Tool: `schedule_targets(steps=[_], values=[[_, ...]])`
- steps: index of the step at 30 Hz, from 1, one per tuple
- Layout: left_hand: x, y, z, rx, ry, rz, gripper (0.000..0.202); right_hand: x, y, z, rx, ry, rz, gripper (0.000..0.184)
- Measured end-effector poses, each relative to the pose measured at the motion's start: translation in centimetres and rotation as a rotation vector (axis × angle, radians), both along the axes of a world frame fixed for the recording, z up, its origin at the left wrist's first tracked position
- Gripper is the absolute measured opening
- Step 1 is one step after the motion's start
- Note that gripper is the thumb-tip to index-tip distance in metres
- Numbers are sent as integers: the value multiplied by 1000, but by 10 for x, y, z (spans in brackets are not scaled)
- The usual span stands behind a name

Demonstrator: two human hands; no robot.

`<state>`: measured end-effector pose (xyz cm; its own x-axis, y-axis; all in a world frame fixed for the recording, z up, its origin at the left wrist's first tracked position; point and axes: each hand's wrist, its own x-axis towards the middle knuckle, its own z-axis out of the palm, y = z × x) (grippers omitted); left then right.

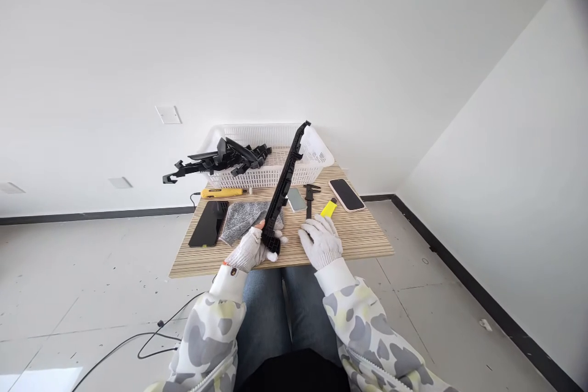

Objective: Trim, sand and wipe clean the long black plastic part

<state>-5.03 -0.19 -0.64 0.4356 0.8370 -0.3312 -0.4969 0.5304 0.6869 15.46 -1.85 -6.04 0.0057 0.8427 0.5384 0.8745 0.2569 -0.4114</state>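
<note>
My left hand, in a white glove, is closed round the near end of a long black plastic strip. The strip slants up and away over the small wooden table, and its far tip reaches the white basket. My right hand, also gloved, lies flat on the table with fingers spread. It holds nothing and rests just behind a yellow utility knife and a black caliper.
A white mesh basket at the table's back holds several black plastic parts that jut out left. On the table lie two phones, a grey cloth, a small grey block and a yellow tool. Cables trail on the floor at left.
</note>
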Motion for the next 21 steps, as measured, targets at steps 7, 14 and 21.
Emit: schedule_targets(steps=[7, 14, 21], values=[[3, 1, -15, 34, 41, 87, 43, -13, 23, 32, 42, 149, -152, 31], [8, -3, -25, 72, 160, 246, 42, -53, 69, 41, -380, -60, -226, 52], [6, 1, -22, 56, 160, 216, 45, -37, 55, 41, -81, 631, -254, 47]])
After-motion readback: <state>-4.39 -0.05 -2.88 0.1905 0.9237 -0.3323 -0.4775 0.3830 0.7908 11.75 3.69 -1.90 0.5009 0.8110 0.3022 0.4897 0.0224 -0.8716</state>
